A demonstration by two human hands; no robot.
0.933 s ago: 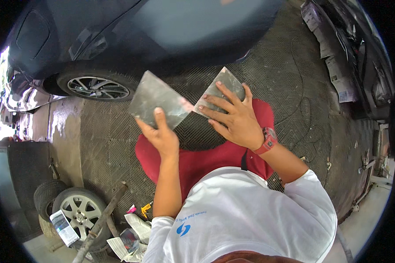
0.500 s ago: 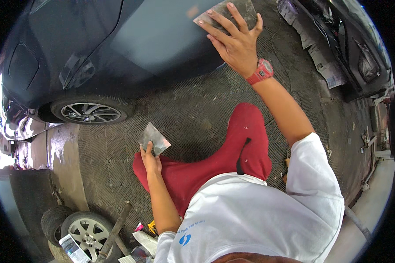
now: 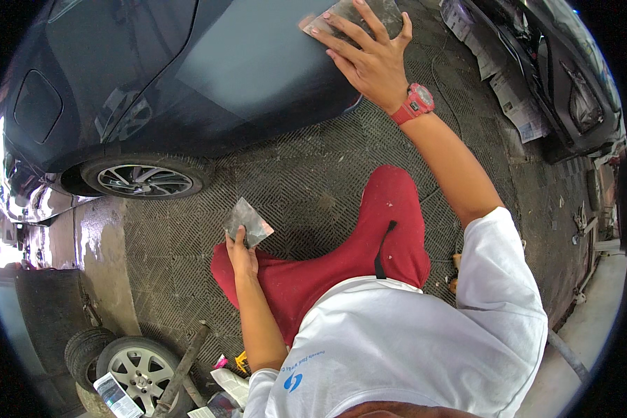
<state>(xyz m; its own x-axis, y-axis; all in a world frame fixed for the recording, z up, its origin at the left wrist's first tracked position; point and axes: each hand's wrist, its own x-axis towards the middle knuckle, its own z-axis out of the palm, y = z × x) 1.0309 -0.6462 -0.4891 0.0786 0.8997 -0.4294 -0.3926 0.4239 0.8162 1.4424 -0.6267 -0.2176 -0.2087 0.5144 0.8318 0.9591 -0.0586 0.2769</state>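
My right hand (image 3: 373, 56), wearing a red wristwatch (image 3: 416, 102), is stretched out at the top. Its fingers lie spread across a thin, flat grey plate (image 3: 341, 15), which appears to be against the dark car's side panel (image 3: 258, 63); the contact itself is hard to see. A dull grey patch covers part of that panel. Lower down, over my left knee, my left hand (image 3: 240, 256) grips a second thin square plate (image 3: 249, 221) between thumb and fingers. This one is smudged grey, with a pinkish corner.
The car's wheel (image 3: 144, 177) is at the left. A dark bumper (image 3: 571, 97) edged with newspaper (image 3: 512, 104) stands at the far right. Behind my left arm are a loose wheel (image 3: 145, 376), a tyre (image 3: 87, 352) and a pole (image 3: 181, 369). Patterned matting (image 3: 181, 272) covers the floor.
My right hand and its plate have shifted slightly left and up along the panel. My left hand and its plate have barely moved.
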